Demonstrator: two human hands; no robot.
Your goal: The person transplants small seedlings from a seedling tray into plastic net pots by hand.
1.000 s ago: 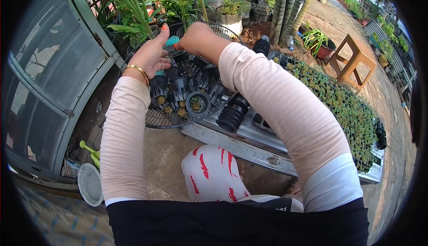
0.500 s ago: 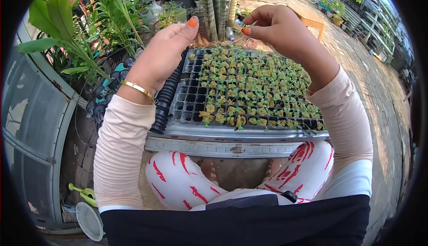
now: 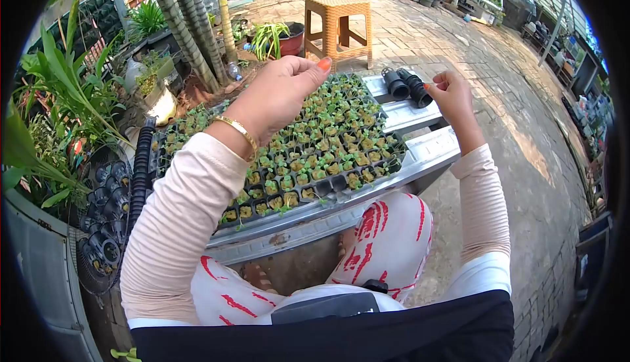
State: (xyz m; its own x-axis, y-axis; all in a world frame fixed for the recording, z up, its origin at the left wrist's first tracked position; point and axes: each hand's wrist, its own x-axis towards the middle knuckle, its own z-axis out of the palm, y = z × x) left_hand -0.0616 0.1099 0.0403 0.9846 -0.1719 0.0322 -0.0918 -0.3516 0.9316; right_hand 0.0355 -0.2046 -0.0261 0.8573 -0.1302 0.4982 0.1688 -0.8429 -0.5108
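My left hand [image 3: 275,96] is raised over the seedling tray [image 3: 325,196], its thumb pressed against curled fingers. What it holds, if anything, is hidden. The black plastic tray has many small cells, with green seedlings [image 3: 308,145] in brown plugs. To the right, my right hand [image 3: 455,99] is closed, thumb and finger at the side of a stack of black plastic pots [image 3: 415,87]. Another black pot stack [image 3: 395,85] lies beside it. Both rest on their sides on a silver metal surface [image 3: 433,149].
A tan woven-look stool [image 3: 338,27] stands beyond the tray on brick paving. Long black stacked pots [image 3: 142,165] line the tray's left side, with more black pots [image 3: 105,244] farther left. Behind are plant stems [image 3: 187,27] and a reddish planter [image 3: 291,40].
The view has swung to the right, bringing the stool and black pot stacks into sight. My right hand has moved from above the tray down to the pots; my left stays raised.
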